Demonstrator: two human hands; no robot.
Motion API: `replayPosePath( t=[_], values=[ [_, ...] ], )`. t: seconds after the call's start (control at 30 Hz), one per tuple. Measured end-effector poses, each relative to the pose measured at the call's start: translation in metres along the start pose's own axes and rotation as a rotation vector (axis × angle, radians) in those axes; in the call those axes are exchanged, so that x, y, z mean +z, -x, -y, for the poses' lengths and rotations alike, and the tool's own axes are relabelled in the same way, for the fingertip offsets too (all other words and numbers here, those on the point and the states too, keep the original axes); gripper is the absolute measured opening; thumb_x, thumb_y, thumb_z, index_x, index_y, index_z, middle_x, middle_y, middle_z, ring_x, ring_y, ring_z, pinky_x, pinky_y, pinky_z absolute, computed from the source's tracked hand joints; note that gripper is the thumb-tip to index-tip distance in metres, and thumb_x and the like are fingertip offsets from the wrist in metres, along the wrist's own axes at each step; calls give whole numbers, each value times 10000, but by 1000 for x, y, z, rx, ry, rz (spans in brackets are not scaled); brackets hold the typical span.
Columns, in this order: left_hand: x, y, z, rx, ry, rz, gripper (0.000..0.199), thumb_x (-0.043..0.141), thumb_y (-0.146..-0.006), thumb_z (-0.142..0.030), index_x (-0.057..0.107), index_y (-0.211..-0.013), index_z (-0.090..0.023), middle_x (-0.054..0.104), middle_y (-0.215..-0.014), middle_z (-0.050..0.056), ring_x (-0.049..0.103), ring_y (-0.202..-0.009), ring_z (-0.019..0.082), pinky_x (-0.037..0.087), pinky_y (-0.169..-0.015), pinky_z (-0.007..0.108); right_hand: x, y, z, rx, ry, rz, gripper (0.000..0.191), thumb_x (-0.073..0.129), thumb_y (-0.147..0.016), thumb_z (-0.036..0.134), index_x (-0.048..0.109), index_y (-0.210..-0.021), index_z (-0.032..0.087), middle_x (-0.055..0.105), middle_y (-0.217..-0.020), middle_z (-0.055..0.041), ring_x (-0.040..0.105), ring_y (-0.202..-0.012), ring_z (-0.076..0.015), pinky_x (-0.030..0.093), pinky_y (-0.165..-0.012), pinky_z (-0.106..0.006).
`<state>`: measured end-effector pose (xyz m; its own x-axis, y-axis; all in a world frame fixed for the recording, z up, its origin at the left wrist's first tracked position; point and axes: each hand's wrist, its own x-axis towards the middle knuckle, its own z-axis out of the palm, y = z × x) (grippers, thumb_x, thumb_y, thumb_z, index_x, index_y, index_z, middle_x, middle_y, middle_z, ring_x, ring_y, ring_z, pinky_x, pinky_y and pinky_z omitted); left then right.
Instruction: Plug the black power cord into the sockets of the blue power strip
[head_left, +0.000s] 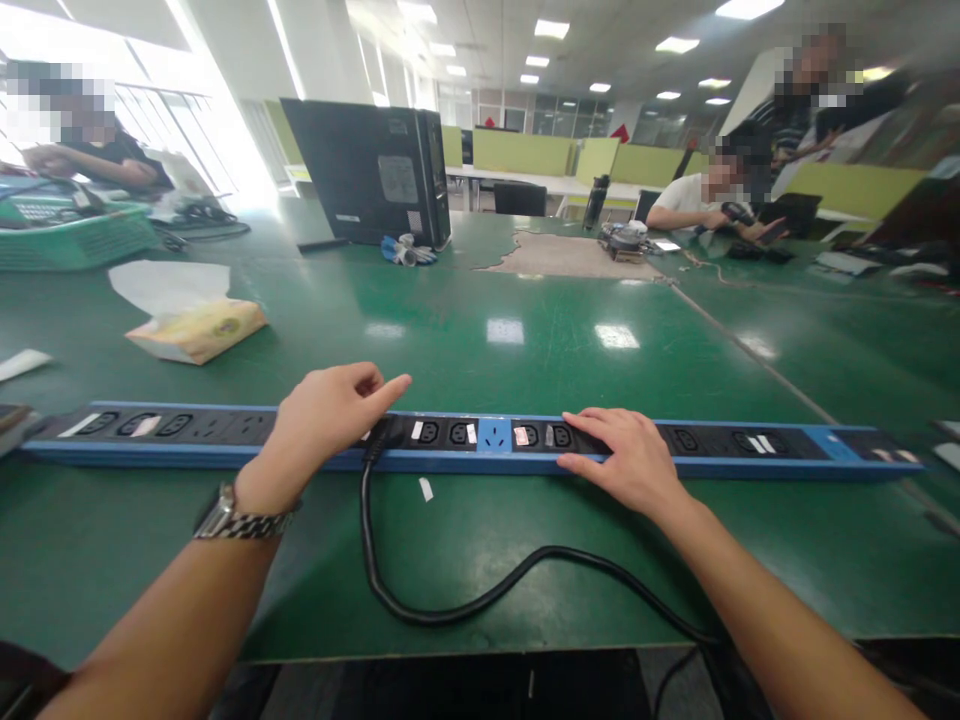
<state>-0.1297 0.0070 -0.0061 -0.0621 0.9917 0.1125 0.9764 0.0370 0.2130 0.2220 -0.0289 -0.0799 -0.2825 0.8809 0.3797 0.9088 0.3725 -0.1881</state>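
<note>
A long power strip [442,465] with a blue frame and black sockets lies crosswise on the green table. A black power cord [450,618] ends in a plug [381,440] at one of its sockets, then curves down past the table's front edge. My left hand [326,415], with a metal watch at the wrist, is over the strip just left of the plug. Its thumb points right and its fingers curl under, so what they hold, if anything, is hidden. Farther right, my right hand [630,455] grips the strip across its width, thumb at the near edge, fingertips at the far one.
A white paper scrap [426,489] lies before the strip. Behind it are a tissue pack [199,330], a green basket [82,240], blue-and-white gloves [409,250] and a black computer case [375,175]. Several people are around the table's far side.
</note>
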Motion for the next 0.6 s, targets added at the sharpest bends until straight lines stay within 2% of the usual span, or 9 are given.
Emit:
replayPosePath(
  t=[0.07,0.2,0.3,0.43,0.6],
  values=[
    [1,-8,-7,13,-23,24,636,301,-806,-747,659,-730,-226,665,-714,48,593,-702,225,351,-558,280,1,0,0,-6,11,-11,551,555,-799,659,655,-1219,317,663,-1205,-41,580,-1109,-240,396,-974,-458],
    [10,-20,-21,69,-87,210,730,223,-797,-781,699,-781,-227,707,-825,82,637,-781,264,383,-581,289,2,0,0,-14,20,-22,541,545,-806,658,659,-1211,316,669,-1187,-42,589,-1088,-237,405,-956,-449],
    [19,-21,-26,97,-103,286,719,233,-805,-756,717,-825,-226,719,-890,91,650,-829,271,407,-608,293,2,0,0,-20,25,-28,537,543,-810,655,662,-1207,313,670,-1186,-43,592,-1084,-234,407,-955,-444],
    [23,-19,-27,137,-111,272,643,278,-823,-679,718,-778,-212,710,-837,96,644,-809,260,419,-632,298,2,1,1,-16,36,-36,534,543,-811,652,666,-1203,310,668,-1190,-39,591,-1086,-234,412,-949,-446],
    [22,-19,-27,208,-62,215,536,352,-824,-587,681,-654,-199,661,-678,84,601,-664,224,379,-593,297,2,1,1,-16,43,-41,532,546,-807,655,675,-1193,311,673,-1179,-41,594,-1084,-240,414,-950,-449]
  ],
)
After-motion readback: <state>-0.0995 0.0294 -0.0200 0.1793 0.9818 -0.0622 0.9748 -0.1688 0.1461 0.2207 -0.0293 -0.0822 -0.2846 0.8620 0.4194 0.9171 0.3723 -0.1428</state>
